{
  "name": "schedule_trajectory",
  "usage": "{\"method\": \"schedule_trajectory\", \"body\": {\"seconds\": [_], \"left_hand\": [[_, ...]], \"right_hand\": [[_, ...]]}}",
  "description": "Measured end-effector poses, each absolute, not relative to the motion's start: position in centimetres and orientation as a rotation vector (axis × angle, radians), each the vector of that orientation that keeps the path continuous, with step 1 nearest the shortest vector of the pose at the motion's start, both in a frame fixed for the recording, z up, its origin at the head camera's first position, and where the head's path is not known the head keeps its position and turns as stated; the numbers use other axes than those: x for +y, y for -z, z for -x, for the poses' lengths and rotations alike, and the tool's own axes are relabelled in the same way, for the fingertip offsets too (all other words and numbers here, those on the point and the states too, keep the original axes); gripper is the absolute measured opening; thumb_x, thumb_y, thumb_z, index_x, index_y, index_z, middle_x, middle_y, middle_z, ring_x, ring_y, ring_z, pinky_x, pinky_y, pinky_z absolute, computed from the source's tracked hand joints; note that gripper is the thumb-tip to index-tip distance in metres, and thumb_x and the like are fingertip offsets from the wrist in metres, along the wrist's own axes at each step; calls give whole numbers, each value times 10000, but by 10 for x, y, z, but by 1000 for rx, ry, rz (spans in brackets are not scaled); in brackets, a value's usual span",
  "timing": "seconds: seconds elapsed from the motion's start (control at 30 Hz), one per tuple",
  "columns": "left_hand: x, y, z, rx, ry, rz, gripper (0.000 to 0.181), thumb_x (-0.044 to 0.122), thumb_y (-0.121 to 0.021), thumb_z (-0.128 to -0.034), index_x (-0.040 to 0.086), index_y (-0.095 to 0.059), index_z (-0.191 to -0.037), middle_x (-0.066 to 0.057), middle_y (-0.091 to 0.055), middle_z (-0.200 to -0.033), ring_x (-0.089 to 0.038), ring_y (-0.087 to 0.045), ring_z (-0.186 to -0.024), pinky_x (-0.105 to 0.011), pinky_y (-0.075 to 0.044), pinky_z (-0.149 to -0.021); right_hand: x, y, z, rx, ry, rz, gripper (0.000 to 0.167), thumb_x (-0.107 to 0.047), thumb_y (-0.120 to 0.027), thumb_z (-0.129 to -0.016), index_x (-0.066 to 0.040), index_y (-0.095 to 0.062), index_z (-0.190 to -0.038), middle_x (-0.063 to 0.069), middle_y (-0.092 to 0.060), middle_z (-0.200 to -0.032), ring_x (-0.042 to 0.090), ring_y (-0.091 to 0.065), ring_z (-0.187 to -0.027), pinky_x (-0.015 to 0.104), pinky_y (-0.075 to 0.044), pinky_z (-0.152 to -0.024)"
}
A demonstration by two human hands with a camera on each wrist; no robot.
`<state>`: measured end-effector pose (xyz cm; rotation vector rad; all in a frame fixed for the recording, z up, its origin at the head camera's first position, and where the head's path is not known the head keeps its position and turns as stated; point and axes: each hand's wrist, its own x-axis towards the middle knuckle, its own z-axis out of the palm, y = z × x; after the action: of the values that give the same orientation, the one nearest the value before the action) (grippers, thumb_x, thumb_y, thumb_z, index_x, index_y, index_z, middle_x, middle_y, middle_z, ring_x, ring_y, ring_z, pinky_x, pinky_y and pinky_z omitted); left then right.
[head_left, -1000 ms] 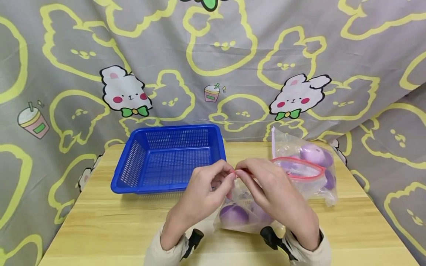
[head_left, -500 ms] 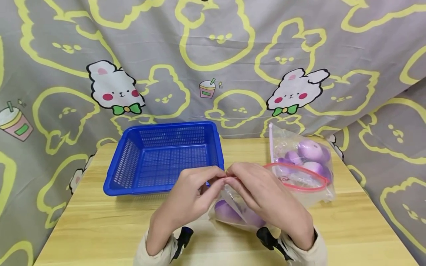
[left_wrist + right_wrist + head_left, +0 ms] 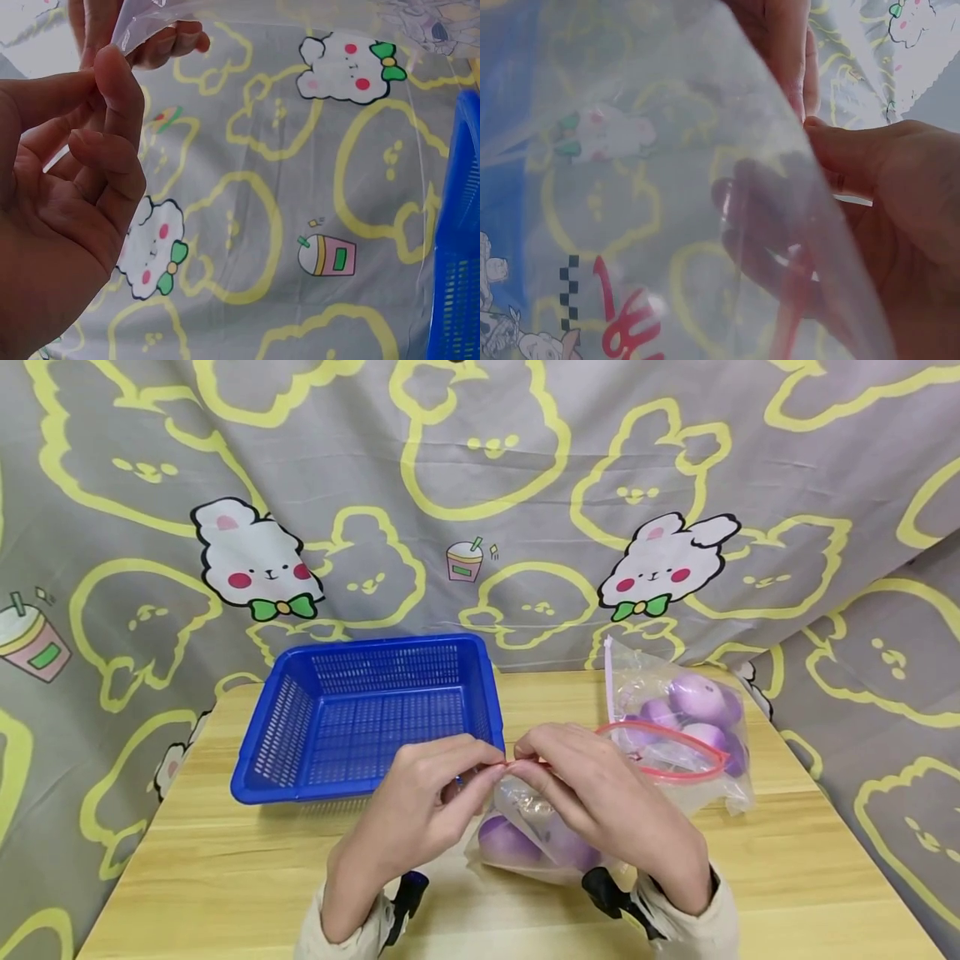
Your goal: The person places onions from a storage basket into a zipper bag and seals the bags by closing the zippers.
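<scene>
A clear zip bag [image 3: 525, 793] with a red zip strip [image 3: 667, 727] stands near the table's middle, with several rounded purple objects [image 3: 510, 839] inside. The left hand [image 3: 420, 802] pinches the left end of the red strip between thumb and forefinger. Close beside it, the right hand [image 3: 607, 793] pinches the same strip, fingertips nearly meeting the left's. To the right of the right hand the strip spreads into a gaping loop. The left wrist view shows the left hand's [image 3: 67, 187] curled fingers at a plastic edge. Clear plastic covers much of the right wrist view, partly veiling the right hand [image 3: 900, 202].
A blue perforated basket [image 3: 367, 668] sits at the back left of the wooden table [image 3: 202, 877]. Behind the loop, at the back right, lies a second clear bag [image 3: 693, 697] with a lilac zip and several purple objects. A patterned grey curtain [image 3: 525, 468] hangs behind the table.
Both hands have shifted slightly left and toward the person, keeping their pinch on the bag's red strip. The whole head view has shifted a little as well.
</scene>
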<state>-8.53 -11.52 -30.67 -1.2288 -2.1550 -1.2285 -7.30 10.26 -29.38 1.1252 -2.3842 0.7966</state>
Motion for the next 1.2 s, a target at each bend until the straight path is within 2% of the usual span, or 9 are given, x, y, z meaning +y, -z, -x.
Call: {"method": "schedule_trajectory", "body": {"seconds": [0.37,0.6,0.73,1.2], "left_hand": [[-115,305,87,-2154,1198,1201,113,85,-613,-976,123,-715,-948,68,-643,-830,3,-477,-636,-152,-406,-491],[-107,309,87,-2122,1264,1196,106,91,-618,-976,107,-722,-966,54,-648,-823,12,-468,-622,-100,-377,-498],[-100,312,88,-2098,1295,1247,109,110,-617,-984,99,-724,-998,59,-647,-832,21,-474,-632,-118,-400,-492],[-108,310,86,-2143,1205,1209,102,49,-652,-948,72,-748,-973,26,-690,-822,0,-492,-615,-98,-398,-518]], "right_hand": [[106,291,76,-2403,-778,-1088,87,-214,-567,-1024,-166,-635,-997,-116,-590,-882,35,-515,-769,200,-453,-705],[110,290,74,-2386,-816,-1071,60,-173,-578,-1015,-167,-631,-988,-119,-578,-862,27,-500,-751,145,-410,-701],[114,290,72,-2383,-837,-1077,52,-155,-583,-1009,-170,-631,-996,-114,-593,-874,21,-510,-763,119,-396,-720],[116,290,75,-2391,-862,-1086,31,-148,-613,-990,-163,-640,-997,-113,-606,-896,25,-525,-786,125,-409,-741]]}}
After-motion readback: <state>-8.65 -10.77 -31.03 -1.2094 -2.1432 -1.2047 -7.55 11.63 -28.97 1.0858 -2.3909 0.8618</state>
